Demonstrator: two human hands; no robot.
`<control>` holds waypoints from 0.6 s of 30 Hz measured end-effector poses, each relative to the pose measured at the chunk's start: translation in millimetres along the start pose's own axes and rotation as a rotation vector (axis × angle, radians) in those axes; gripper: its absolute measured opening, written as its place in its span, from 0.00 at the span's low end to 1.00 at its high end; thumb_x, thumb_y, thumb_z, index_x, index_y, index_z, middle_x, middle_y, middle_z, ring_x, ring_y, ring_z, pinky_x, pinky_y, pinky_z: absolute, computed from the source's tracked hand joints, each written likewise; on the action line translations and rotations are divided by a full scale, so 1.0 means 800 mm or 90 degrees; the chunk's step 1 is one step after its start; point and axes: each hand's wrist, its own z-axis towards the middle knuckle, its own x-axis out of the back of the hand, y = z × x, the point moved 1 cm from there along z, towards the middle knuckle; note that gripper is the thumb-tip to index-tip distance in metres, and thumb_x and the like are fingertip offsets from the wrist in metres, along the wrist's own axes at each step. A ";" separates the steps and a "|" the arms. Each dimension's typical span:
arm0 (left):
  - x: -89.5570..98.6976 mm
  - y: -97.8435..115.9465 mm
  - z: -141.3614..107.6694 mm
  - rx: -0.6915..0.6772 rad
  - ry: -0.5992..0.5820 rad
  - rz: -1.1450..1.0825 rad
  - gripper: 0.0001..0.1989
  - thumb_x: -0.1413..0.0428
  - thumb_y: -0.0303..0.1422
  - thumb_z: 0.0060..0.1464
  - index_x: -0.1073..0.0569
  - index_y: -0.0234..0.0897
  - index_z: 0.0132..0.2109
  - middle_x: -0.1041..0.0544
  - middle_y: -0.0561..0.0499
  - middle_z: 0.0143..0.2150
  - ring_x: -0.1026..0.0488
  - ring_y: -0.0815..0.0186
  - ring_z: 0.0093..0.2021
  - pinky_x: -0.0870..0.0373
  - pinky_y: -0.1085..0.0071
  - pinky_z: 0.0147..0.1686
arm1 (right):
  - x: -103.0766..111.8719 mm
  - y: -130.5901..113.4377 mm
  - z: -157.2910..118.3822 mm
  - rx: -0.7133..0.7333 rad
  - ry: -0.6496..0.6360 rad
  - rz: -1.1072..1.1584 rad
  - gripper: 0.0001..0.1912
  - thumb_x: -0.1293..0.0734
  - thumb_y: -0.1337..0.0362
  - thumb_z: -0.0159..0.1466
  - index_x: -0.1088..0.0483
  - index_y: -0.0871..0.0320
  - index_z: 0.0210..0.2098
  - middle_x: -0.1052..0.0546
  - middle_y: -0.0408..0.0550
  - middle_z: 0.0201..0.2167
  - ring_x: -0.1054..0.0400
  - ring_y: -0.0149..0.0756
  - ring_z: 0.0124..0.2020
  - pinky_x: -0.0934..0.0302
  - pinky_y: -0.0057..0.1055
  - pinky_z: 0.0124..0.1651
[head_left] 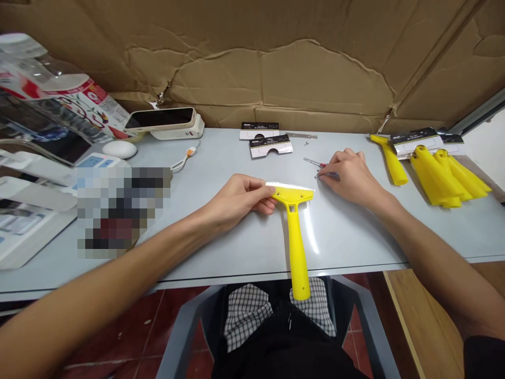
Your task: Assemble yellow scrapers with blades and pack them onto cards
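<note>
My left hand (244, 199) grips the left end of the head of a yellow scraper (298, 242), thumb on top. A thin metal blade (290, 186) runs along the head's upper edge, and its handle points toward me past the table edge. To the right, my right hand (347, 175) reaches down to the tabletop, thumb and index fingertip drawn together at some tiny metal screws (316, 177). Whether a screw is between the fingertips is too small to tell. A slim screwdriver (313, 161) with a red part lies by these fingers, its rear end hidden by the hand.
Several yellow scraper handles (437, 179) and black-and-white cards (418, 142) are at the right. More cards (271, 147) and a small metal bit (306, 143) lie at the back, before a cardboard wall (276, 68). A phone (161, 119), mouse (119, 149) and bottle (71, 89) stand left.
</note>
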 end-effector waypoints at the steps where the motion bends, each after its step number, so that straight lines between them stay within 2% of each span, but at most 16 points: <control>1: -0.001 0.001 -0.001 0.002 0.000 0.000 0.11 0.34 0.32 0.65 0.13 0.32 0.34 0.15 0.42 0.32 0.22 0.69 0.27 0.20 0.71 0.36 | -0.001 0.000 0.000 -0.001 -0.007 0.004 0.14 0.32 0.63 0.71 0.12 0.55 0.47 0.20 0.60 0.43 0.32 0.57 0.50 0.45 0.52 0.51; 4: -0.001 0.002 -0.002 0.004 -0.002 0.001 0.12 0.34 0.33 0.66 0.13 0.32 0.33 0.15 0.42 0.31 0.22 0.69 0.27 0.21 0.72 0.35 | -0.001 0.001 0.001 -0.010 -0.009 0.031 0.13 0.31 0.64 0.70 0.12 0.54 0.44 0.19 0.59 0.43 0.31 0.57 0.50 0.44 0.54 0.52; 7: -0.001 0.002 -0.003 -0.002 -0.006 0.005 0.13 0.34 0.34 0.66 0.14 0.32 0.33 0.15 0.42 0.32 0.22 0.69 0.28 0.21 0.71 0.36 | 0.004 -0.002 0.003 -0.028 0.025 0.116 0.09 0.29 0.65 0.68 0.13 0.54 0.39 0.19 0.56 0.40 0.29 0.54 0.47 0.41 0.55 0.53; 10: -0.002 0.000 -0.003 -0.016 -0.015 0.008 0.12 0.34 0.34 0.66 0.13 0.33 0.34 0.15 0.42 0.33 0.22 0.68 0.28 0.20 0.71 0.37 | 0.012 -0.014 0.002 -0.098 0.088 0.330 0.06 0.25 0.61 0.66 0.14 0.53 0.36 0.18 0.53 0.39 0.27 0.48 0.42 0.34 0.50 0.49; 14: -0.005 -0.001 -0.003 -0.013 -0.033 0.009 0.12 0.35 0.33 0.66 0.14 0.33 0.34 0.15 0.44 0.32 0.22 0.69 0.28 0.20 0.72 0.36 | 0.017 -0.035 -0.001 -0.217 0.141 0.672 0.08 0.20 0.54 0.63 0.14 0.49 0.36 0.15 0.49 0.40 0.25 0.43 0.42 0.30 0.46 0.49; 18: -0.008 0.003 -0.005 -0.006 -0.038 0.021 0.13 0.37 0.32 0.68 0.15 0.33 0.33 0.15 0.45 0.31 0.21 0.70 0.27 0.19 0.71 0.37 | 0.014 -0.050 -0.004 -0.246 0.116 0.797 0.10 0.17 0.53 0.59 0.14 0.50 0.35 0.16 0.47 0.38 0.25 0.41 0.42 0.30 0.44 0.52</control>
